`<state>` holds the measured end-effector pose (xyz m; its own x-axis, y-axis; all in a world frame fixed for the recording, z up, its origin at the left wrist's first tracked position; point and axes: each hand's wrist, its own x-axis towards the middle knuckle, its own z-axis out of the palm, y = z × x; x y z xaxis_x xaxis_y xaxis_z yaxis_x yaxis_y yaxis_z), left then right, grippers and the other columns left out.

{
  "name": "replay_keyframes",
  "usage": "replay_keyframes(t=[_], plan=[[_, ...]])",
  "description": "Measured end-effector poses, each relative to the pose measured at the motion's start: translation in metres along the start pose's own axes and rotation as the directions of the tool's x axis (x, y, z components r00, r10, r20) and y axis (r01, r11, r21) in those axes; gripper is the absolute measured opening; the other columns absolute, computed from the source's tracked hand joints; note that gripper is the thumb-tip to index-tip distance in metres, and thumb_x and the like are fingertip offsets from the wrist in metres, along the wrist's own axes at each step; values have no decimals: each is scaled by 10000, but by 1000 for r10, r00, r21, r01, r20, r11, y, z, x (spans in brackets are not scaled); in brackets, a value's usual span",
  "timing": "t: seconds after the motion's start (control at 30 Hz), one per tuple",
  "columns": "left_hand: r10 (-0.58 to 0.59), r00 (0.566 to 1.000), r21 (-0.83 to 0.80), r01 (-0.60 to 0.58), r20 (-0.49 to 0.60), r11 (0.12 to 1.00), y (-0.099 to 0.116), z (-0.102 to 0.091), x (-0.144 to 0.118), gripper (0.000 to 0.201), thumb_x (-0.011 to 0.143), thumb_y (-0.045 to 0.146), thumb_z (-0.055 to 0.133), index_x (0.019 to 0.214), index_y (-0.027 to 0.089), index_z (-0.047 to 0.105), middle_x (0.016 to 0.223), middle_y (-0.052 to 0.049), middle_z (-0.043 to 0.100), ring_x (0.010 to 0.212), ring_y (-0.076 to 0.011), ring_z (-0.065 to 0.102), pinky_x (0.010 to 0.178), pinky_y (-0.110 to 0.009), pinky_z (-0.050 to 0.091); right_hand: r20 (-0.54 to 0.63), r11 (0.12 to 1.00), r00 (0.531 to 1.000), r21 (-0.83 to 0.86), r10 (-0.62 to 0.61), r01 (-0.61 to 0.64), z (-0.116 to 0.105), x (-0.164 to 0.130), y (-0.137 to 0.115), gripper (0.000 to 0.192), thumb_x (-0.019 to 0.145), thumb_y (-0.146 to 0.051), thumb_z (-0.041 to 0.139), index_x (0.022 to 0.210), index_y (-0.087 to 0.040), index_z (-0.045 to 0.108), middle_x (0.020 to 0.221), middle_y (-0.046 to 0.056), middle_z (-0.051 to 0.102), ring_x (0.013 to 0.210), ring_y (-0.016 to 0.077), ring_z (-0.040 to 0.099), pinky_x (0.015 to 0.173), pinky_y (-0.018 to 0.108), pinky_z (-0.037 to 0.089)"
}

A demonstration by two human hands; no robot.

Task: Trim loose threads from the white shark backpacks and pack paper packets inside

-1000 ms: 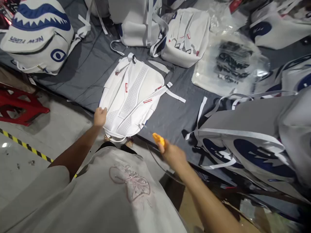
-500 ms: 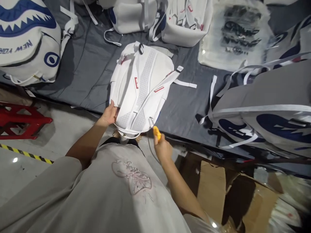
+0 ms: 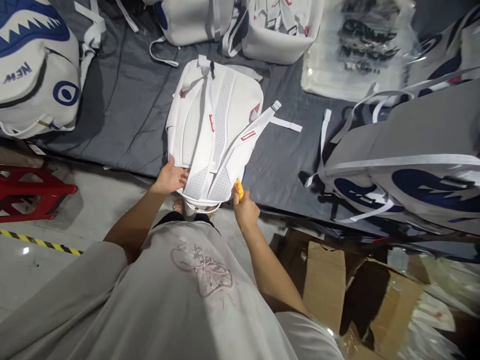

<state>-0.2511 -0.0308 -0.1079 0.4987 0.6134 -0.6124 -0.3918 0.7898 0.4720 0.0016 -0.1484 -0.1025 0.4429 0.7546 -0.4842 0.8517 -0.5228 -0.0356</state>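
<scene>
A white backpack point(image 3: 240, 92) lies with its back panel up on the dark grey table cover, its top handle toward me. Its padded shoulder straps carry red-outlined patches, and one webbing end sticks out to the right. My left hand point(image 3: 169, 177) rests against the bag's lower left side, thumb raised and fingers stretched toward the strap base, partly hidden. At the lower right corner, my right hand point(image 3: 247, 212) is closed around a small yellow hand tool point(image 3: 239, 190). The tool's tip is close to the bag; whether it touches cannot be made out.
More white backpacks with blue shark-mouth designs stand at the left point(image 3: 22, 80) and right point(image 3: 412, 150). Behind lie further bags point(image 3: 281, 47) and a stack of printed plastic bags point(image 3: 318, 75). On the floor are a red stool point(image 3: 33, 200) and an opened cardboard box point(image 3: 324, 280).
My right hand with the yellow tool has moved up and slightly left, closer to the bag. The left fingers have come farther over the bag's edge. The view has shifted slightly.
</scene>
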Motion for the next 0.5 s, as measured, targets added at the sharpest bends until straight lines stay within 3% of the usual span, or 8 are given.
replay_keyframes(t=[0.1,0.17,0.27,0.43,0.5], plan=[[19,996,42,-23,91,999,-6,-2,-20,943,777,915,320,1413,247,513,1210,-161,678,995,-264,681,808,-379,540,11,1000,1000,6,16,-17,-1,3,2,444,1063,-498,297,1220,-142,512,915,126,718,816,227,683,604,286,302],[43,991,36,-48,125,998,-8,-1,-25,963,757,928,339,1410,242,508,1221,-160,679,1095,-302,661,895,-442,521,19,999,999,27,25,-26,-5,1,3,458,1063,-503,286,1222,-143,521,935,132,719,833,229,683,610,283,316],[122,985,0,-123,125,992,-3,-1,-19,914,800,885,367,1373,193,534,1145,-155,703,1114,-312,660,908,-451,521,14,998,1000,64,16,-17,-12,-12,6,443,1061,-489,303,1232,-148,528,958,133,720,849,233,681,613,280,316],[28,996,71,-34,81,997,9,-2,-9,810,850,804,425,1366,189,534,1114,-147,704,1106,-298,664,906,-446,537,7,994,998,91,58,-59,-11,-35,8,427,1061,-456,302,1242,-149,537,977,139,727,882,257,685,628,291,319],[127,991,41,-129,45,991,9,2,-5,800,865,792,407,1372,186,531,1118,-142,707,1104,-289,664,926,-433,533,7,990,997,123,71,-72,-7,-36,6,438,1057,-459,300,1253,-149,538,997,146,725,900,266,685,635,295,329]])
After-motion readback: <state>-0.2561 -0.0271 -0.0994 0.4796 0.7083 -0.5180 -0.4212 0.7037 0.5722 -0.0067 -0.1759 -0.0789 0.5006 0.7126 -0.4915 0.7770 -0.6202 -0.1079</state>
